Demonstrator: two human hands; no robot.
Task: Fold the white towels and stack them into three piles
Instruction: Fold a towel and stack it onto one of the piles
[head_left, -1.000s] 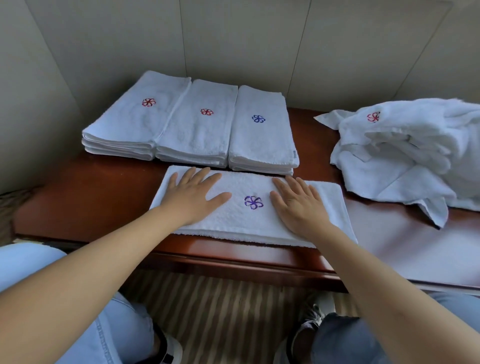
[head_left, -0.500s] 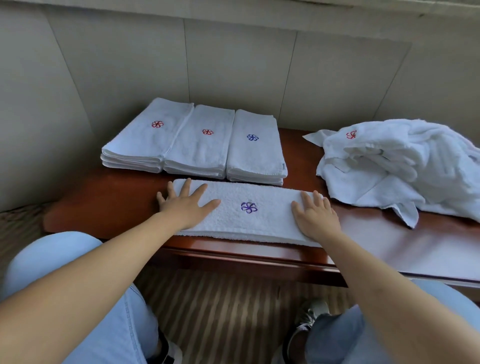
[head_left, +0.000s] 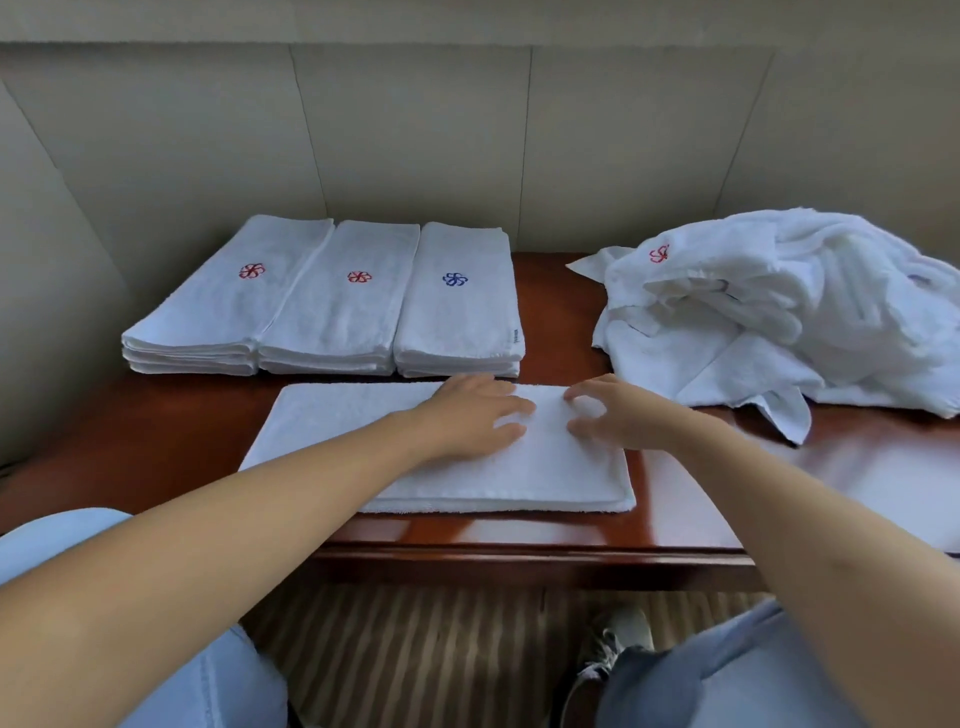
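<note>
1. I located the folded towel lying flat on the tabletop, just in front of the three piles and well apart from the heap of unfolded towels at the right.
2. I noted the left hand lying flat on the folded towel, fingers straight and pressing, holding nothing.
3. I noted the right hand just beside it, fingers loosely curled with the tips on the cloth; I could not tell whether it pinched any fabric.
4. I judged the step to be the last smoothing of the fold. To do it well, press from the centre toward the right edge so the layers lie flush and trapped air escapes.
5. I recommended checking that the near edges align before lifting.
6. I recommended lifting from beneath with both hands, keeping the towel level.
7. I judged the right pile, with the blue emblem, or the middle pile the lower, compared with the left pile.
</note>
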